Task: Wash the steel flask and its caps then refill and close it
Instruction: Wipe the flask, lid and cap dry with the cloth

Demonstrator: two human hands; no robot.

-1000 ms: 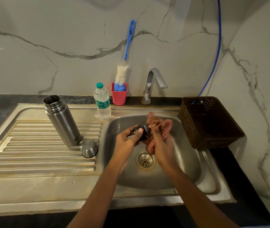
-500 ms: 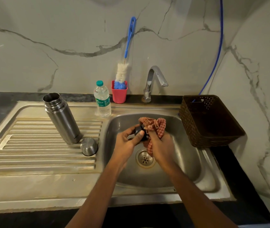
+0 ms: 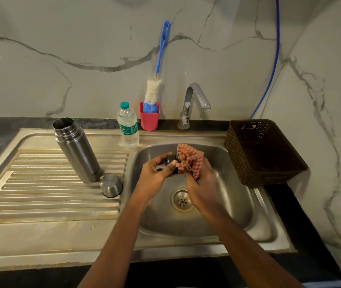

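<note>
The open steel flask [image 3: 76,149] stands on the ribbed drainboard, with its steel outer cap [image 3: 111,185] upside down just to its right. Over the sink basin [image 3: 234,196], my left hand [image 3: 155,173] grips the small black inner cap [image 3: 170,161]. My right hand [image 3: 201,183] holds a bunched red checked cloth [image 3: 190,159] pressed against that cap. A clear water bottle [image 3: 128,125] with a green lid stands at the basin's back left corner.
The tap [image 3: 194,102] rises behind the basin with no water running. A red cup [image 3: 149,119] holds a blue-handled bottle brush [image 3: 157,65]. A brown perforated basket [image 3: 263,152] sits right of the sink, with a blue hose [image 3: 273,59] behind it.
The cloth has gone from a blurred rubbing motion to holding steadier against the black cap. Both hands stay together over the basin, and the flask and steel cap have not moved.
</note>
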